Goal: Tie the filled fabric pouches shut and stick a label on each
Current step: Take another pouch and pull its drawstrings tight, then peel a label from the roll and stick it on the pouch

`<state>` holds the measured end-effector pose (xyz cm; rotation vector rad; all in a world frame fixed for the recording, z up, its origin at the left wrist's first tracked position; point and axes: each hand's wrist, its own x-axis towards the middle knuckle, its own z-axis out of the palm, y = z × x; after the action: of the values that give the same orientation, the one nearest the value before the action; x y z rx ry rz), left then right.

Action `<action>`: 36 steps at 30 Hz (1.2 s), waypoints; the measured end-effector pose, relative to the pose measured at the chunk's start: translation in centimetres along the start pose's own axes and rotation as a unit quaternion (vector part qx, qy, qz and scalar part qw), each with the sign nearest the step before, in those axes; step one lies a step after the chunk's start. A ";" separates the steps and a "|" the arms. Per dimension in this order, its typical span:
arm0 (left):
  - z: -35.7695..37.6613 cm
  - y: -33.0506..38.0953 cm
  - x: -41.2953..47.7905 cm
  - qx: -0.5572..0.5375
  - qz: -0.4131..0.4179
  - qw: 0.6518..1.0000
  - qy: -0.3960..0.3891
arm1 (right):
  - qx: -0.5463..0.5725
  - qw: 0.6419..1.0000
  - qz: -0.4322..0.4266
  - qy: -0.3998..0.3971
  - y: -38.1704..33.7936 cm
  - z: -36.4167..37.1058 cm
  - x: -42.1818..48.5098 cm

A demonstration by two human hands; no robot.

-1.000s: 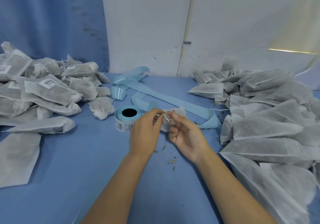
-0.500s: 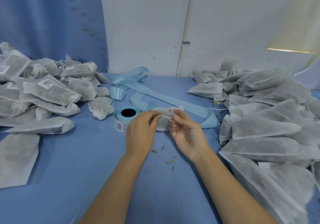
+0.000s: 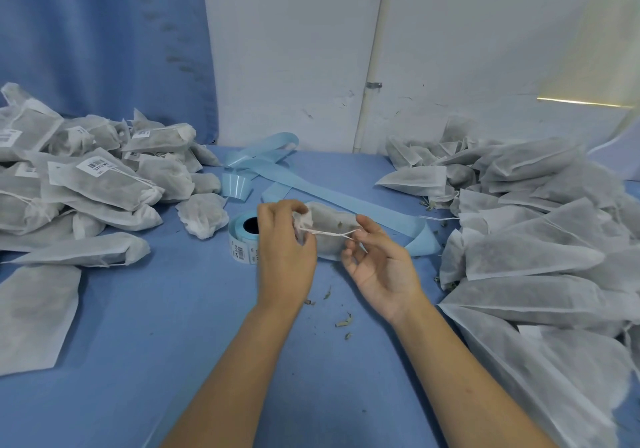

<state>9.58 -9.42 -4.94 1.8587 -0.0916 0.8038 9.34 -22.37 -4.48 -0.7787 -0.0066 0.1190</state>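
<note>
A white fabric pouch (image 3: 329,222) filled with dark herbs is held above the blue table, between my hands. My left hand (image 3: 285,250) grips its gathered neck. My right hand (image 3: 377,260) pinches the end of the white drawstring (image 3: 329,232), which runs taut across the pouch from one hand to the other. A roll of barcode labels (image 3: 244,240) on pale blue backing stands just left of my left hand. The lower part of the pouch is hidden behind my hands.
A heap of tied, labelled pouches (image 3: 100,184) fills the left side. A larger heap of untied pouches (image 3: 540,240) covers the right side. Spent pale blue backing tape (image 3: 311,195) trails behind the roll. Dry herb crumbs (image 3: 343,323) lie on the blue table (image 3: 173,326).
My hands have drawn apart, so the drawstring is stretched longer between them. The pouch's neck is bunched tighter in my left hand.
</note>
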 end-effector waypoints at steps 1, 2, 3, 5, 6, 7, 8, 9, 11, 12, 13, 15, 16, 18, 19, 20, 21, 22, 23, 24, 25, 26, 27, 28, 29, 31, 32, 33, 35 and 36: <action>-0.1 0.2 0.2 -0.025 -0.010 0.999 0.020 | -0.017 1.000 -0.005 0.003 0.0 -0.1 0.0; -0.1 0.3 0.3 -0.045 -0.024 0.998 0.033 | -0.045 0.999 -0.008 0.010 0.0 -0.1 0.0; -0.2 0.3 0.5 -0.061 -0.039 0.996 0.042 | -0.084 0.996 -0.009 0.023 0.0 -0.2 0.0; -0.3 0.3 0.6 -0.073 -0.054 0.994 0.055 | -0.173 0.983 -0.008 0.062 0.3 -0.3 0.0; -0.3 0.2 0.6 -0.068 -0.054 0.994 0.060 | -0.207 0.975 -0.009 0.080 0.5 -0.3 0.0; -0.3 0.2 0.5 -0.063 -0.053 0.995 0.060 | -0.235 0.967 -0.013 0.093 0.6 -0.2 0.0; -0.3 0.1 0.5 -0.068 -0.055 0.995 0.057 | -0.261 0.960 -0.018 0.101 0.7 -0.2 0.0; -0.3 0.1 0.5 -0.082 -0.064 0.993 0.050 | -0.282 0.953 -0.023 0.106 0.8 -0.1 0.0; -0.3 0.3 0.5 -0.126 -0.088 0.987 0.038 | -0.298 0.948 -0.032 0.110 1.0 0.2 -0.1; -0.3 0.3 0.5 -0.143 -0.098 0.984 0.036 | -0.294 0.949 -0.037 0.110 1.1 0.3 -0.1; -0.3 0.2 0.5 -0.153 -0.107 0.982 0.037 | -0.288 0.950 -0.044 0.111 1.2 0.3 -0.1; -0.3 0.2 0.7 -0.170 -0.129 0.976 0.049 | -0.284 0.950 -0.055 0.116 1.3 0.4 -0.1; -0.3 0.2 0.9 -0.181 -0.143 0.971 0.057 | -0.283 0.950 -0.057 0.118 1.3 0.4 0.0; -0.3 0.2 1.3 -0.206 -0.176 0.960 0.064 | -0.275 0.952 -0.061 0.115 1.4 0.4 -0.1; -0.3 0.2 1.5 -0.217 -0.190 0.955 0.063 | -0.265 0.956 -0.063 0.109 1.5 0.4 -0.1; -0.4 0.2 1.6 -0.228 -0.201 0.951 0.059 | -0.252 0.961 -0.062 0.099 1.5 0.4 -0.1; -0.4 0.2 1.7 -0.235 -0.207 0.948 0.056 | -0.238 0.965 -0.059 0.089 1.5 0.5 -0.2; -0.6 0.3 1.7 -0.242 -0.211 0.946 0.052 | -0.229 0.968 -0.057 0.081 1.5 0.5 -0.2; -0.7 0.3 1.8 -0.250 -0.212 0.943 0.047 | -0.228 0.969 -0.057 0.078 1.5 0.6 -0.2; -0.9 0.4 1.8 -0.267 -0.214 0.939 0.042 | -0.231 0.968 -0.057 0.078 1.5 0.7 -0.2; -1.0 0.5 1.8 -0.295 -0.219 0.930 0.036 | -0.228 0.969 -0.056 0.078 1.5 0.7 -0.3; -1.1 0.6 1.7 -0.330 -0.225 0.916 0.029 | -0.215 0.972 -0.053 0.079 1.5 0.7 -0.3; -1.1 0.7 1.6 -0.368 -0.230 0.901 0.022 | -0.194 0.977 -0.049 0.079 1.5 0.8 -0.3; -1.0 0.8 1.5 -0.401 -0.234 0.885 0.016 | -0.171 0.981 -0.044 0.078 1.5 0.9 -0.3; -0.8 0.8 1.3 -0.425 -0.239 0.873 0.009 | -0.147 0.985 -0.039 0.078 1.5 1.0 -0.3; -0.3 1.0 0.9 -0.422 -0.244 0.873 -0.007 | -0.112 0.990 -0.029 0.076 1.5 1.2 -0.4; 0.0 1.1 0.7 -0.392 -0.238 0.888 -0.016 | -0.101 0.992 -0.026 0.074 1.6 1.3 -0.4; 0.3 1.2 0.5 -0.357 -0.226 0.906 -0.027 | -0.096 0.993 -0.023 0.071 1.7 1.4 -0.5; 0.7 1.2 0.1 -0.315 -0.200 0.927 -0.039 | -0.096 0.993 -0.022 0.069 2.0 1.5 -0.5; 0.8 1.2 -0.1 -0.309 -0.195 0.930 -0.039 | -0.100 0.992 -0.023 0.070 2.1 1.6 -0.6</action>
<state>9.40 -10.64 -4.19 1.2466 -0.0175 0.3598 8.49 -19.88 -4.77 -0.9847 0.0975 0.0208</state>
